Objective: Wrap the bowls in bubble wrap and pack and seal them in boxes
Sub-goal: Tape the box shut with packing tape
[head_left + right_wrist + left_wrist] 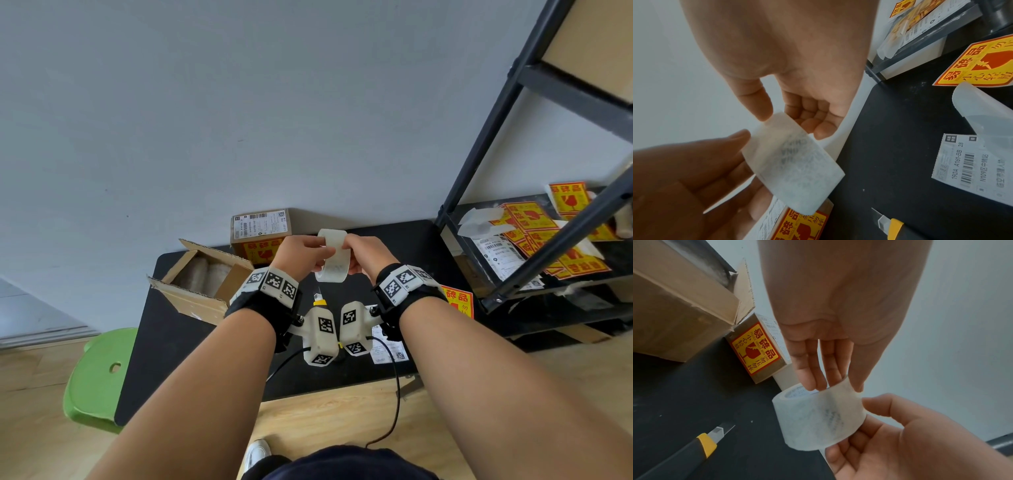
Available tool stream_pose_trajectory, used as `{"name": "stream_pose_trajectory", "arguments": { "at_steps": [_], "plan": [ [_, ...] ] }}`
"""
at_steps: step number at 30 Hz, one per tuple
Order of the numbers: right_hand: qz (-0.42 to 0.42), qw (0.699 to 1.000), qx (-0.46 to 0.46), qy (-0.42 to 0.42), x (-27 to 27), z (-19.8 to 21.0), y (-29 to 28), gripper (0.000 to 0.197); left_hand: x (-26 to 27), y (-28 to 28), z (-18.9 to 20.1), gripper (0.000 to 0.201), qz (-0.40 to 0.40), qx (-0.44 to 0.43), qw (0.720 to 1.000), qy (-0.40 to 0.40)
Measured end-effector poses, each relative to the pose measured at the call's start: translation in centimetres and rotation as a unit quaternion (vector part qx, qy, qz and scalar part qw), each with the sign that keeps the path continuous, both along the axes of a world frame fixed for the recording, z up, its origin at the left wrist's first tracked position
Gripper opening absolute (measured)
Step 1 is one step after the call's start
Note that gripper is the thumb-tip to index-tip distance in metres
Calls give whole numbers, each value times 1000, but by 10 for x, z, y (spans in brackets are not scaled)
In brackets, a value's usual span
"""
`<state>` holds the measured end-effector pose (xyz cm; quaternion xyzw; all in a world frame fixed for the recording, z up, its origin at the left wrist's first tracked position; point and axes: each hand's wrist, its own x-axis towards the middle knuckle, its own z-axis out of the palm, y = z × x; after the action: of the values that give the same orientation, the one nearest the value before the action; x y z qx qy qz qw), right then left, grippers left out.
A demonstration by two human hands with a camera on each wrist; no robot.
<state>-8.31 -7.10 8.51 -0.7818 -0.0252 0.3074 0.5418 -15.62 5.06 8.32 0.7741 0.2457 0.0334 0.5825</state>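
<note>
Both hands hold a whitish roll of packing tape [331,257] up above the black table [164,342]. My left hand [308,251] pinches the roll's upper rim, with fingers [813,369] reaching into the core. My right hand [356,253] grips the other side, its thumb [756,104] on the outer face of the tape roll [793,162] and fingers curled beneath. An open cardboard box [191,298] at the left holds bubble-wrapped bundles [202,274]. Behind it a sealed box [260,236] carries a yellow fragile sticker and a shipping label.
A yellow-and-black utility knife [319,298] lies on the table below the hands, blade out. A fragile sticker [457,301] and a shipping label [387,349] lie at the right. A black rack [513,178] holds more stickers [548,233]. A green stool [99,373] stands at the left.
</note>
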Motion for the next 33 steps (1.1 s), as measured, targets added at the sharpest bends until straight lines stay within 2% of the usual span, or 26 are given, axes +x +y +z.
{"name": "stream_pose_trajectory", "arguments": {
  "at_steps": [10,23,28,31,33],
  "plan": [
    [50,998,-19,-24,1,2,2,9,1,0,1,26,55,-83,995,16],
    [80,995,-34,-47,1,-3,-5,28,3,-7,2,29,87,-113,989,25],
    [76,997,-18,-26,2,-5,-4,26,5,3,0,31,119,-121,985,21],
    [83,996,-14,-20,4,-5,-4,26,5,5,-5,34,126,-89,988,13],
    [86,996,-8,-15,4,-7,-2,25,5,6,-6,33,114,0,993,6]
  ]
}}
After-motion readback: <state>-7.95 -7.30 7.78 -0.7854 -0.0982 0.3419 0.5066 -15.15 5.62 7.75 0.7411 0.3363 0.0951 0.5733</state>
